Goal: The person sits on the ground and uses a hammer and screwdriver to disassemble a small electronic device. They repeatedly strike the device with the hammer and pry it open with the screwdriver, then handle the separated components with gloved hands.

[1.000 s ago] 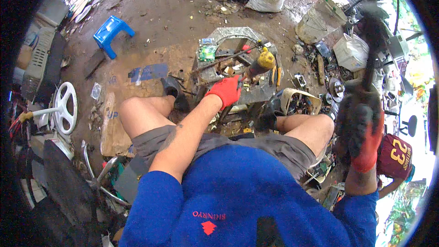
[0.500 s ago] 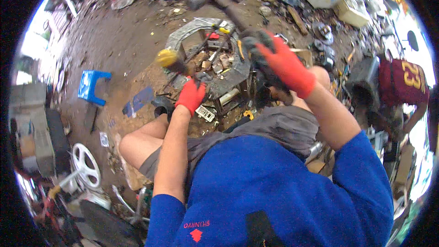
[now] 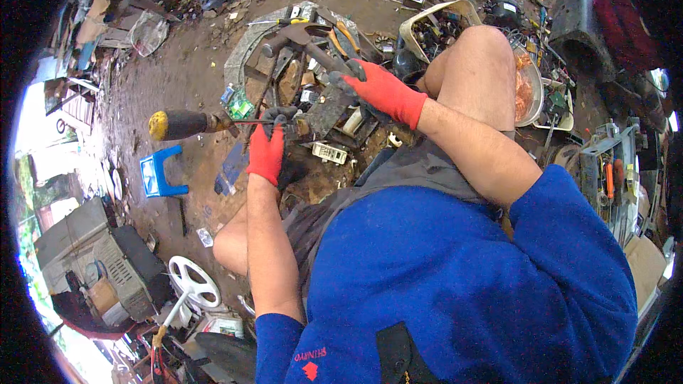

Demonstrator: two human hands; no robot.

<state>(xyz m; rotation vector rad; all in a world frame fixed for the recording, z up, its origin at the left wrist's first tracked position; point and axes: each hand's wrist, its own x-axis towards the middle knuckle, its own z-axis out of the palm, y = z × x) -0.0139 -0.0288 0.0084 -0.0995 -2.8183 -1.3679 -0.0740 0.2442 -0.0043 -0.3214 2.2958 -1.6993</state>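
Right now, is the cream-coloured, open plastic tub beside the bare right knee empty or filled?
Not empty: the tub holds small, dark scrap pieces, visible inside it. How deep they lie, I cannot tell.

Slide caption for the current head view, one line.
Gloved left hand grips a black-and-yellow tool by its shaft; gloved right hand holds a hammer over a scrap-filled grey frame.

Left grip is curled; right grip too.
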